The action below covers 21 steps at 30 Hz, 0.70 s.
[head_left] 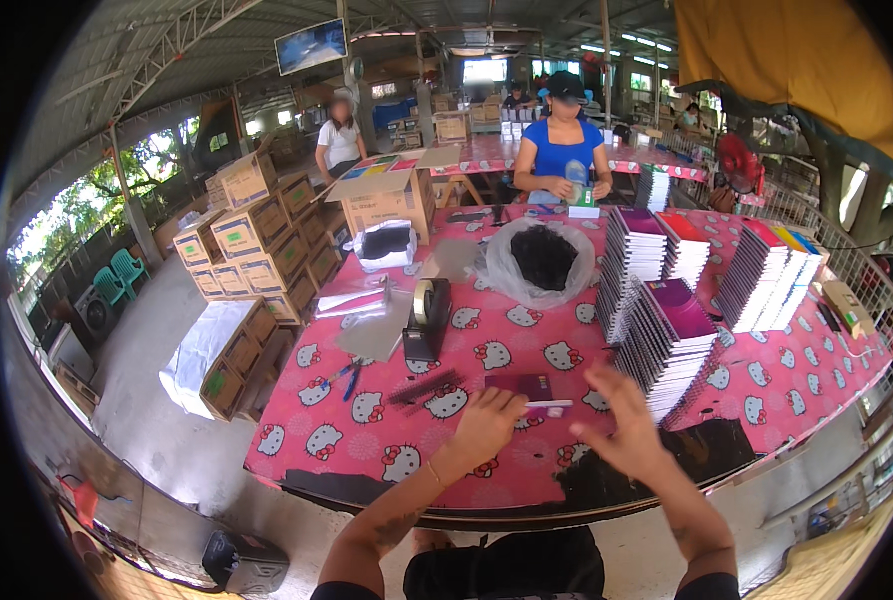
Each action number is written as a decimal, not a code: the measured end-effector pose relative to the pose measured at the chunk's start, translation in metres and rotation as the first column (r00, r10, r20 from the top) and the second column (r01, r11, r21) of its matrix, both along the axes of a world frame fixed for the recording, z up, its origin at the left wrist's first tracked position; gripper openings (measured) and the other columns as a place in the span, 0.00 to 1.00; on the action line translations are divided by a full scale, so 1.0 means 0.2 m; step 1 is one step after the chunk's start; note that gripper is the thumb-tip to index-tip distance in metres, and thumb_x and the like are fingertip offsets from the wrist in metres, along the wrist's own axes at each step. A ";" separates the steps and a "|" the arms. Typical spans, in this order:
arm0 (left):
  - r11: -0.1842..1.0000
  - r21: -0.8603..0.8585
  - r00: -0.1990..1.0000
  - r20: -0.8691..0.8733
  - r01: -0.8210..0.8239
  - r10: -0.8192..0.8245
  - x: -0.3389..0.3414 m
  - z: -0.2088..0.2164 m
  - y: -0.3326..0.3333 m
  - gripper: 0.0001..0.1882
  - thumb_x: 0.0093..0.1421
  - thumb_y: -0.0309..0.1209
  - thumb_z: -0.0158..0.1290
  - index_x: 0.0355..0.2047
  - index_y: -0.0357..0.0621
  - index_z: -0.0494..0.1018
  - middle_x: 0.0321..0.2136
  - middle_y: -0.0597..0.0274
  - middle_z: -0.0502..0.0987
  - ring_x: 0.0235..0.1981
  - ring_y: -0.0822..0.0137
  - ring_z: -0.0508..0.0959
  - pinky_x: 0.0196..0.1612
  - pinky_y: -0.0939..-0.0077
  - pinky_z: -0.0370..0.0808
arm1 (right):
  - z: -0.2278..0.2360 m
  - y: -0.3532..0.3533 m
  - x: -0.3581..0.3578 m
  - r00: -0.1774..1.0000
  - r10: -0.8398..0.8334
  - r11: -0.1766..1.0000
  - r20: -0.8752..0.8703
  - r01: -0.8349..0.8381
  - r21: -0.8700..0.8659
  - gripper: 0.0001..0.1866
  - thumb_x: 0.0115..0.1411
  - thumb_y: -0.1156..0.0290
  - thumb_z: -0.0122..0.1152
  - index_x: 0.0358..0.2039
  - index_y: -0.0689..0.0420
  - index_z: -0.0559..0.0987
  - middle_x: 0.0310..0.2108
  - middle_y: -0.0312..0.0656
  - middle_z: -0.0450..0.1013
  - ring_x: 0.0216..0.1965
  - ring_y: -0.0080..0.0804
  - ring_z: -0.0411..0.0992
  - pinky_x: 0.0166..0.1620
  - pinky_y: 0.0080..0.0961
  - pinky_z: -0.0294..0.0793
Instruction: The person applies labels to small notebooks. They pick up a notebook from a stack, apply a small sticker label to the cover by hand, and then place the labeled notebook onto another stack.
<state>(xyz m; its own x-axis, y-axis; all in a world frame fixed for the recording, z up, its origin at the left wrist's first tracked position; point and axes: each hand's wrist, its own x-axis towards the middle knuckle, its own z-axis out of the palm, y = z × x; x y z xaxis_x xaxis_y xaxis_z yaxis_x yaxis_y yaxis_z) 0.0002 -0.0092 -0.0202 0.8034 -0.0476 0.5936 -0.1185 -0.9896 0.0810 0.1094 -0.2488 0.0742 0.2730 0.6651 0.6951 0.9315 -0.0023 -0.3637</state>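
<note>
Low in the middle of the frame, a purple notebook (539, 386) with small pale cover print lies on the pink bench (512, 487). The left hand (489, 428) touches it, whether gripping I can't tell; the right hand (622, 425) is spread and empty beside it. Purple-covered spiral notebooks (669, 352) stack up right of centre; at left, cartons (257, 229) carry green labels (218, 384).

Wears black sleeves (709, 588), black clothing (507, 568) and a thin yellowish bracelet (435, 473), with dark tattoo-like markings (397, 527) along the left forearm (366, 549).
</note>
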 end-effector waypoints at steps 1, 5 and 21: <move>0.999 -0.043 0.998 -0.054 0.015 -0.017 -0.02 0.04 -0.07 0.14 0.59 0.29 0.57 0.46 0.42 0.75 0.41 0.56 0.78 0.42 0.55 0.77 0.47 0.59 0.74 | -0.12 0.02 -0.01 0.993 -0.004 1.000 -0.115 0.006 0.012 0.36 0.51 0.69 0.74 0.61 0.58 0.70 0.55 0.50 0.69 0.57 0.46 0.68 0.59 0.39 0.67; 0.989 -0.131 0.997 -0.022 0.070 -0.074 -0.10 -0.13 -0.19 0.18 0.62 0.30 0.57 0.52 0.41 0.73 0.39 0.53 0.75 0.45 0.52 0.75 0.51 0.57 0.71 | -0.69 0.11 -0.07 0.708 0.044 0.998 -0.705 -0.004 0.059 0.31 0.53 0.75 0.73 0.57 0.57 0.72 0.44 0.43 0.74 0.44 0.30 0.73 0.46 0.26 0.74; 0.856 0.035 0.851 -0.100 -0.516 0.516 -0.16 -0.37 0.69 0.16 0.64 0.31 0.52 0.51 0.40 0.72 0.41 0.50 0.76 0.43 0.49 0.77 0.43 0.55 0.77 | -0.83 0.16 -0.10 0.549 0.117 0.967 -0.828 0.127 0.221 0.12 0.56 0.77 0.71 0.40 0.62 0.77 0.31 0.34 0.76 0.29 0.17 0.73 0.31 0.16 0.74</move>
<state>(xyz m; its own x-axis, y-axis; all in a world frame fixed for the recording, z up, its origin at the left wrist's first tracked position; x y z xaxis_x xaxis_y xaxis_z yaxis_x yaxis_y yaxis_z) -0.0324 0.1282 -0.0933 0.7694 0.3871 0.5082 0.4178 -0.9067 0.0580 0.0898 -0.2166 -0.0926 0.8088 0.5175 0.2792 0.2102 0.1890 -0.9592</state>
